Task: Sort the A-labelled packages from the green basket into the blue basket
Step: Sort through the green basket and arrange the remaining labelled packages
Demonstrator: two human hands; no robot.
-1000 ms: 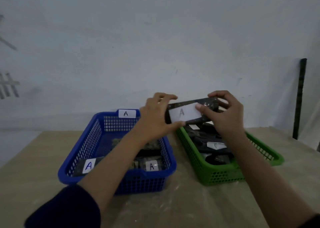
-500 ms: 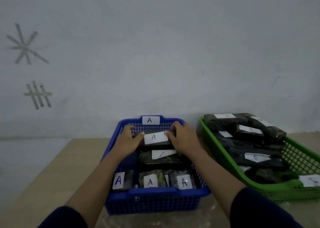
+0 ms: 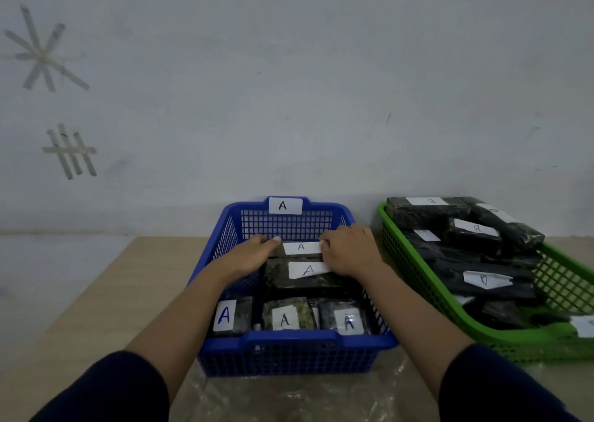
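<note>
1. The left hand (image 3: 249, 254) is reaching into the blue basket (image 3: 295, 346) in the middle of the frame. Its fingers are lying almost straight, touching the left end of the far package (image 3: 300, 248).
2. The right hand (image 3: 348, 251) is curling its fingers around the right end of that same package.
3. The far package is sitting at the back of the blue basket, showing a white A label.
4. Another A package (image 3: 305, 274) is lying just in front of it, and three more are standing in a row at the near wall.
5. The green basket (image 3: 527, 346) is sitting at the right of the frame, holding dark packages.
6. Both baskets are resting on the counter (image 3: 96, 299).
</note>
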